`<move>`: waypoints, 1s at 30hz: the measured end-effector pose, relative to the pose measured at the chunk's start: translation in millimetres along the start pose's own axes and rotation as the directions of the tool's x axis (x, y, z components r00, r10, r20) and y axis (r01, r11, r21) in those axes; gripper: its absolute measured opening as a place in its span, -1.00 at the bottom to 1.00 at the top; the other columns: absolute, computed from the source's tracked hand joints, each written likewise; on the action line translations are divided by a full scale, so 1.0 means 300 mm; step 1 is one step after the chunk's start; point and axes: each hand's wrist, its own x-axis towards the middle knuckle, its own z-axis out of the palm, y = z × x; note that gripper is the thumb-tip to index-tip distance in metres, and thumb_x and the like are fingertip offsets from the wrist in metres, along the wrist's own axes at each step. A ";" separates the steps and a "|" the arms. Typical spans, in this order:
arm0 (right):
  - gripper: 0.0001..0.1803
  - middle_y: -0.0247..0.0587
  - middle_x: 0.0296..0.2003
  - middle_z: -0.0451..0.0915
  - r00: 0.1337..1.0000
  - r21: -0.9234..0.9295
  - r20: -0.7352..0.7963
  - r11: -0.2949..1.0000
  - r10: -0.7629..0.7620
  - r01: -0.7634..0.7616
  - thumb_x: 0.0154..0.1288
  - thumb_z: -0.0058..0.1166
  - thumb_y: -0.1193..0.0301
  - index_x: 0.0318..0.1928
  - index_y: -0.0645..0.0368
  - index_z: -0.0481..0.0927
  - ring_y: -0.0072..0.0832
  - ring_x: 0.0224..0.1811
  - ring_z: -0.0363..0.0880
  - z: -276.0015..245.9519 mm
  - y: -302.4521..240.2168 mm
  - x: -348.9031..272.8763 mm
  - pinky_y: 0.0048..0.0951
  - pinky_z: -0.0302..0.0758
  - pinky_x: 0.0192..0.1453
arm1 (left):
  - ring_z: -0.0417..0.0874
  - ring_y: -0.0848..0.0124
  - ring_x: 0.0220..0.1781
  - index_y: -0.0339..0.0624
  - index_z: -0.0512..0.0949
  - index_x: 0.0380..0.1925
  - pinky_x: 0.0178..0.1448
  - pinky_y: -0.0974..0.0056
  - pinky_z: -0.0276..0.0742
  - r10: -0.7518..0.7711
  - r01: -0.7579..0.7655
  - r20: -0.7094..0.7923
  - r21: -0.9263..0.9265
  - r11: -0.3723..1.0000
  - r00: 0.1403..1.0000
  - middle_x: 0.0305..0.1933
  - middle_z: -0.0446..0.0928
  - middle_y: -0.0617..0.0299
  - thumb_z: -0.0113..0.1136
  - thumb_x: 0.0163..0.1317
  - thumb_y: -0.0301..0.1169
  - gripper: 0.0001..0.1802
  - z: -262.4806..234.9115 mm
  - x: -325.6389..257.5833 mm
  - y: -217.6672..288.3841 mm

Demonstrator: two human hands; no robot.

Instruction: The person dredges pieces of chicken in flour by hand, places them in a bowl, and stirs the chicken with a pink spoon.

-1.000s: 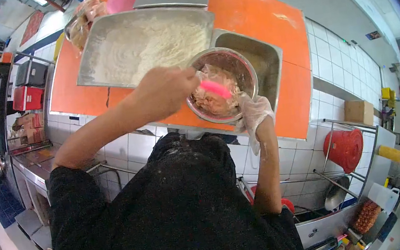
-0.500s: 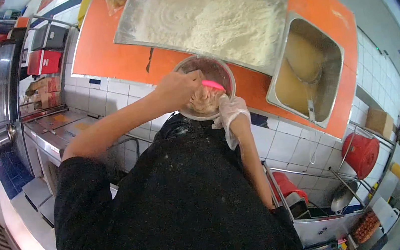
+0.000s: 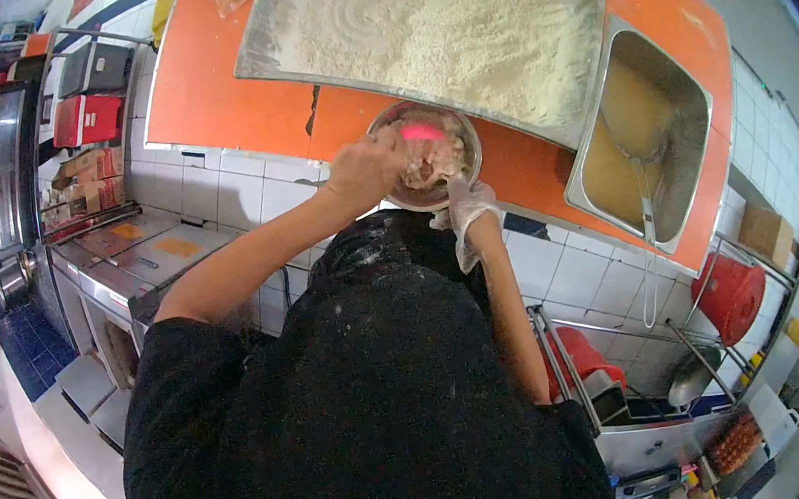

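Note:
A round metal bowl (image 3: pixel 474 151) is at the counter's near edge, with wet, pale pinkish pieces that look like raw meat (image 3: pixel 438 159) inside. My bare left hand (image 3: pixel 367 169) is closed at the bowl's left side. It grips a bright pink utensil (image 3: pixel 422 132) whose flat head reaches in among the pieces; its handle is hidden by my fingers. My right hand (image 3: pixel 471 208), in a clear plastic glove, is closed on the bowl's near right rim, the thumb side over the edge and the other fingers partly hidden.
Behind the bowl, a large metal tray (image 3: pixel 336 74) of pale flour stands on the orange counter (image 3: pixel 229 100). To its right, a deep metal pan (image 3: pixel 697 134) holds cloudy tan liquid and a wire strainer (image 3: pixel 644 187). A metal rack (image 3: pixel 562 369) with red containers is at lower right.
The pink utensil has moved toward the bowl's far side and shows more of its flat head. Bowl and both hands sit slightly further right in view; the whole scene has shifted somewhat.

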 end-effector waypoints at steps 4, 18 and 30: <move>-0.48 -0.06 -0.55 0.61 0.978 0.028 -0.132 0.986 -0.161 0.166 0.49 -0.23 0.06 -0.12 0.34 0.52 -0.37 -0.60 0.64 -0.010 -0.016 -0.038 -0.39 0.58 -0.48 | 0.70 0.12 -0.38 -0.25 0.58 -0.35 -0.39 0.10 0.64 -0.221 0.243 0.127 -0.202 0.949 0.967 -0.24 0.57 0.00 0.12 0.07 -0.42 -0.83 0.022 0.028 -0.011; -0.63 -0.18 -0.47 0.61 0.978 -0.022 -0.082 0.981 -0.194 0.193 0.43 -0.04 0.24 -0.08 0.35 0.57 -0.52 -0.59 0.58 -0.057 -0.073 -0.077 -0.48 0.58 -0.50 | 0.73 0.18 -0.35 -0.32 0.61 -0.32 -0.48 0.14 0.63 0.188 -0.185 0.223 -0.033 0.982 0.956 -0.18 0.57 -0.04 0.16 0.05 -0.46 -0.80 0.124 -0.006 0.026; -0.66 -0.20 -0.47 0.60 0.979 0.114 -0.057 0.973 -0.197 0.203 0.44 -0.03 0.27 -0.01 0.31 0.55 -0.55 -0.60 0.55 -0.058 -0.082 -0.083 -0.49 0.52 -0.51 | 0.69 0.12 -0.41 -0.28 0.58 -0.32 -0.41 0.10 0.63 0.088 -0.075 0.045 -0.235 0.969 0.995 -0.25 0.55 0.02 0.11 0.09 -0.45 -0.82 0.088 0.029 0.003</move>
